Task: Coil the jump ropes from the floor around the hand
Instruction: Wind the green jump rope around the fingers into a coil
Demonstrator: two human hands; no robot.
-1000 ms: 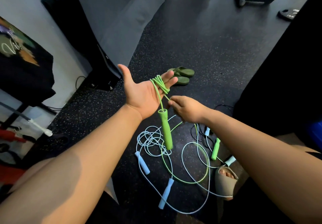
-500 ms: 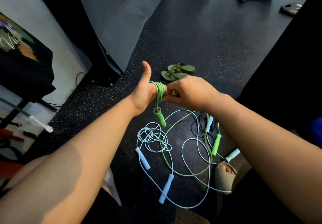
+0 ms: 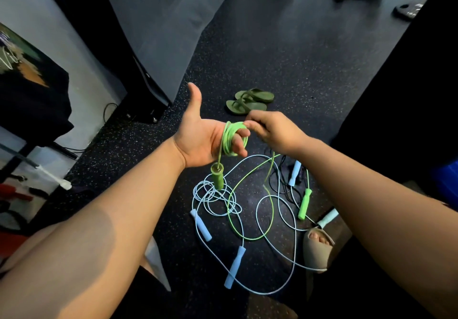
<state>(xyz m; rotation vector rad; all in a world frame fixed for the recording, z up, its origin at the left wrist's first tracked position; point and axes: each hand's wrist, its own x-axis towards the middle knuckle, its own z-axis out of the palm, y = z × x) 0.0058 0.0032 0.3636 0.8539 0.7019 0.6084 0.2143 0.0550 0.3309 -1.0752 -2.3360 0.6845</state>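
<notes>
Vertically, the handle (image 3: 217, 177) hangs below green rope (image 3: 233, 140).

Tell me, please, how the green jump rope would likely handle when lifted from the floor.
Probably floppy: the thin green jump rope cord wraps round the fingers of the left hand. Likely light: its green cylindrical handle dangles from one strand.

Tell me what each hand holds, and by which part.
The right hand pinches the green rope by its cord, just past the turns wound round the left hand; the handle dangles below.
</notes>
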